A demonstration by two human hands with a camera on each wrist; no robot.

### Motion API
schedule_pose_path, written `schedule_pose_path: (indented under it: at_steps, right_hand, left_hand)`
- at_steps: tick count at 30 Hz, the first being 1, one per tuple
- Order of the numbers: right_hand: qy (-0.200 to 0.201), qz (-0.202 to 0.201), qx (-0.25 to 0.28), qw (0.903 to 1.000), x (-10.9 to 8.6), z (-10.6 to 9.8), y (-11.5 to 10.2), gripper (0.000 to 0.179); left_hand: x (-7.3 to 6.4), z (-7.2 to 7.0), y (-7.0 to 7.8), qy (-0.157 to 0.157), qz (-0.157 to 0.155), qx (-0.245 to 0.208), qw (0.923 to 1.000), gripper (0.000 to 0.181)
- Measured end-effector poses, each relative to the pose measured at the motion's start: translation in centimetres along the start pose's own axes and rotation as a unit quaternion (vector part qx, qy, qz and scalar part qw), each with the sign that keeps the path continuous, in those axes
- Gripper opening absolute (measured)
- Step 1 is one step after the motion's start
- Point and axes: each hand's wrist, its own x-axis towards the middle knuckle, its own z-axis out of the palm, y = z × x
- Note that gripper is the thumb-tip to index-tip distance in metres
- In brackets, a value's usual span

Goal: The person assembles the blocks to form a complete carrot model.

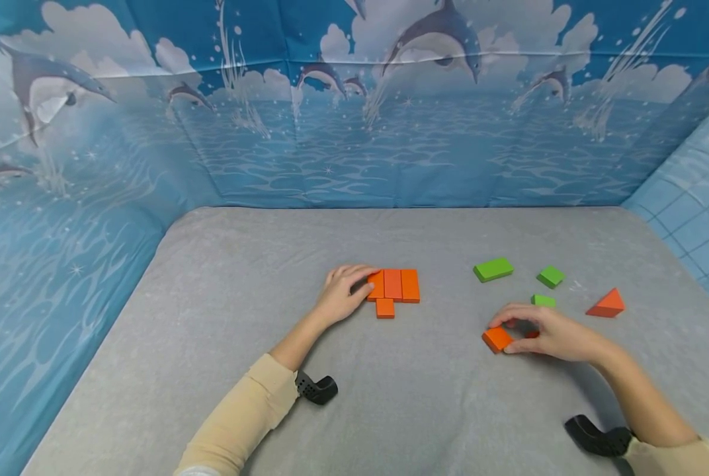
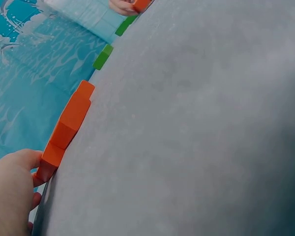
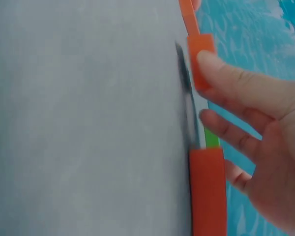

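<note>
In the head view, three upright-lying orange rectangular blocks [image 1: 393, 284] sit side by side, with a small square orange block [image 1: 385, 308] against their near side. My left hand [image 1: 341, 295] holds the leftmost orange block [image 1: 377, 287] between thumb and index finger at its left end. To the right, my right hand [image 1: 553, 334] pinches another orange block [image 1: 497, 339] between thumb and fingers. The right wrist view has this pinched block [image 3: 200, 61] raised over the cloth, its shadow beside it. One more orange block [image 3: 208, 191] lies below that hand, mostly hidden in the head view.
Green blocks lie behind my right hand: a longer one [image 1: 493, 269], a small one [image 1: 550, 276] and a partly covered one [image 1: 543, 301]. A red-orange triangular block [image 1: 607, 303] is farther right. Grey cloth [image 1: 211, 317] covers the table; a dolphin-print curtain [image 1: 342, 152] hangs behind.
</note>
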Motion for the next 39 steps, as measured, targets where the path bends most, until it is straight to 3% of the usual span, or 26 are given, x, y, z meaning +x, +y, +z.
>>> schedule_pose_path:
  at_steps: [7,11,19,26,39]
  right_hand:
    - [0.061,0.03,-0.044,0.9967,3.5,1.1,-2.0,0.032]
    - [0.094,0.017,-0.046,0.9944,6.1,2.4,-2.9,0.033]
    - [0.115,0.013,-0.077,0.9903,9.8,5.0,-4.5,0.034]
    - [0.124,0.038,-0.111,0.9853,11.2,6.3,-5.1,0.036]
    - [0.138,0.04,-0.126,0.9815,11.7,7.3,-4.9,0.034]
  left_hand:
    - [0.0,0.0,-0.1,-0.004,0.002,0.002,1.0,0.036]
    - [0.0,0.0,-0.1,0.001,0.006,0.002,1.0,0.036]
    - [0.1,0.1,-0.1,0.0,0.007,0.011,0.9999,0.036]
    - [0.2,0.0,-0.1,-0.002,0.003,0.012,0.9999,0.036]
    - [0.1,0.0,-0.1,0.004,0.005,0.013,0.9999,0.035]
